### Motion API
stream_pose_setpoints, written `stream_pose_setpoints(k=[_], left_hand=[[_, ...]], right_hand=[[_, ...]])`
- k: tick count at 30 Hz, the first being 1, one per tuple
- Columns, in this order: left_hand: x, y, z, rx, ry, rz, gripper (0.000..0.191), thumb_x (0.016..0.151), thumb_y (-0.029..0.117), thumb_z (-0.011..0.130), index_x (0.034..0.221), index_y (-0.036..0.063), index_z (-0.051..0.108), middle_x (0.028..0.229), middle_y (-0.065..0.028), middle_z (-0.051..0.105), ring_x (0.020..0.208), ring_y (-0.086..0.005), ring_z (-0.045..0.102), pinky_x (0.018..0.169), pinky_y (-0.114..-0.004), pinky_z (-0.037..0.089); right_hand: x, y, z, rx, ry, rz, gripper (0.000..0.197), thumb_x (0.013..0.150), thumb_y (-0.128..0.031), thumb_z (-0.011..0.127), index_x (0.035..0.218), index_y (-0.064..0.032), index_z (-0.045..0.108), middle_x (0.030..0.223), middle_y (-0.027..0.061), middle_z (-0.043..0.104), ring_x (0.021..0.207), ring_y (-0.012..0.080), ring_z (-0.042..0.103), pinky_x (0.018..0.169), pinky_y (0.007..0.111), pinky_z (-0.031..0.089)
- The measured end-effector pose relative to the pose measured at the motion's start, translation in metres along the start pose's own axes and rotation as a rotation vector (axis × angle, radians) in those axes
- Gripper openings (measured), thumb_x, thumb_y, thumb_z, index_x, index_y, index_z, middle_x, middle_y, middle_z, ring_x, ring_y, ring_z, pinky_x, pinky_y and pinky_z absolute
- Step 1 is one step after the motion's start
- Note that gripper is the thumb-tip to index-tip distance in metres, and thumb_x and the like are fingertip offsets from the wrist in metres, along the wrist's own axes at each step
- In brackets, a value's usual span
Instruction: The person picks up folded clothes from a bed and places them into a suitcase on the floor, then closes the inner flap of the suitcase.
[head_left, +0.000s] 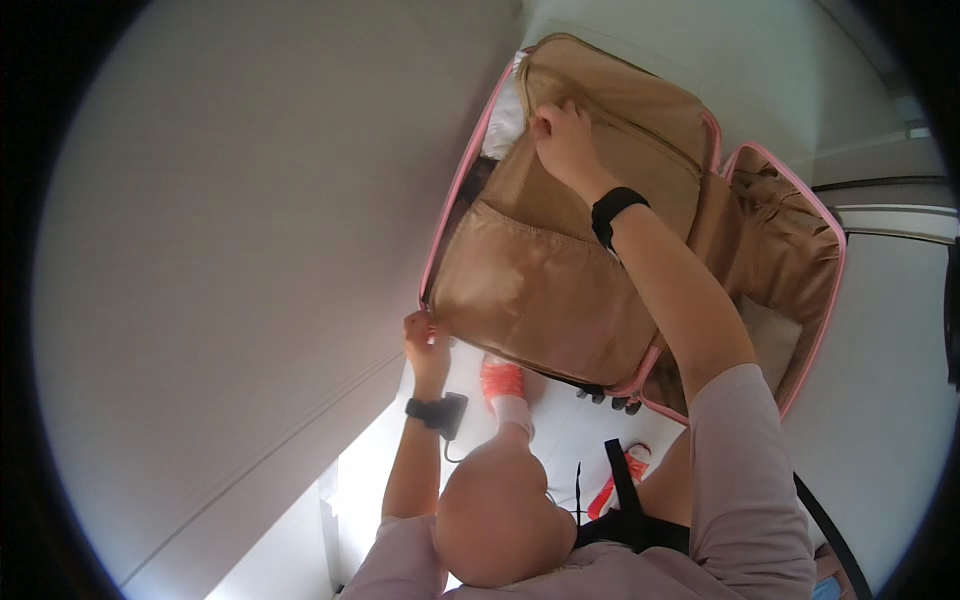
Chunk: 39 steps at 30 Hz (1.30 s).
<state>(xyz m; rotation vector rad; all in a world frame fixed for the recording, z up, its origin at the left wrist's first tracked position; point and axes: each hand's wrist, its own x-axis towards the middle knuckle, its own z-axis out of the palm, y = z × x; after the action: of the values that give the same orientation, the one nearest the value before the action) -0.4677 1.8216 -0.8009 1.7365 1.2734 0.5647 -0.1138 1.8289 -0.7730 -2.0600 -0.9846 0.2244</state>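
Observation:
An open clamshell suitcase with a pink rim and brown lining lies before me. A brown fabric divider panel with a mesh section and zippers covers most of its left half. Along that half's left side, white cloth and something dark show past the panel. My left hand is curled around the pink rim at the near left corner. My right hand lies against the upper part of the panel, fingers bent; whether it pinches the fabric is hidden. Both wrists wear black bands.
The suitcase's right half has wrinkled brown lining and a flat beige piece. Close on the left rises a large pale panel. My bent knee and red-and-white shoes are below, near the suitcase's black wheels.

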Motion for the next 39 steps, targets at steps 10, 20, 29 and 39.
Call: stream_pose_setpoints(k=[10, 20, 29, 39], left_hand=[[-0.001, 0.012, 0.035, 0.288, 0.002, 0.072, 0.014, 0.077, 0.011, 0.055, 0.083, -0.0021, 0.054, 0.070, -0.0147, 0.060, 0.067, -0.0271, 0.060, 0.062, -0.034, 0.045], [0.005, 0.016, 0.023, 0.209, -0.048, -0.018, 0.018, 0.074, 0.011, 0.055, 0.087, -0.0012, 0.052, 0.070, -0.0122, 0.058, 0.062, -0.0219, 0.056, 0.061, -0.032, 0.045], [0.006, 0.031, 0.022, 0.156, -0.276, -0.357, 0.027, 0.083, 0.023, 0.056, 0.096, -0.0010, 0.055, 0.080, -0.0039, 0.060, 0.068, -0.0101, 0.056, 0.054, -0.023, 0.044], [-0.005, 0.022, 0.028, -0.379, -0.068, -0.434, 0.031, 0.089, 0.030, 0.050, 0.098, 0.0009, 0.049, 0.083, -0.0061, 0.057, 0.071, -0.0142, 0.060, 0.057, -0.024, 0.050]], right_hand=[[-0.008, 0.060, 0.042, -0.273, -0.082, 0.026, 0.029, 0.080, -0.021, 0.052, 0.103, -0.0036, 0.052, 0.122, 0.0326, 0.039, 0.115, 0.0453, 0.035, 0.100, 0.051, 0.023], [-0.093, 0.007, -0.046, 0.119, 0.000, -0.180, 0.048, 0.075, -0.017, 0.059, 0.117, 0.0000, 0.044, 0.133, 0.0198, 0.032, 0.121, 0.0389, 0.031, 0.099, 0.042, 0.029], [-0.219, -0.011, -0.063, -0.250, -0.472, -0.134, 0.073, 0.066, -0.041, 0.067, 0.129, -0.0171, 0.039, 0.139, 0.0154, 0.025, 0.126, 0.0372, 0.025, 0.096, 0.064, 0.014], [-0.219, 0.011, -0.027, -0.307, -0.365, -0.209, 0.071, 0.066, -0.052, 0.061, 0.127, -0.0210, 0.041, 0.135, 0.0112, 0.032, 0.125, 0.0317, 0.028, 0.098, 0.061, 0.015]])
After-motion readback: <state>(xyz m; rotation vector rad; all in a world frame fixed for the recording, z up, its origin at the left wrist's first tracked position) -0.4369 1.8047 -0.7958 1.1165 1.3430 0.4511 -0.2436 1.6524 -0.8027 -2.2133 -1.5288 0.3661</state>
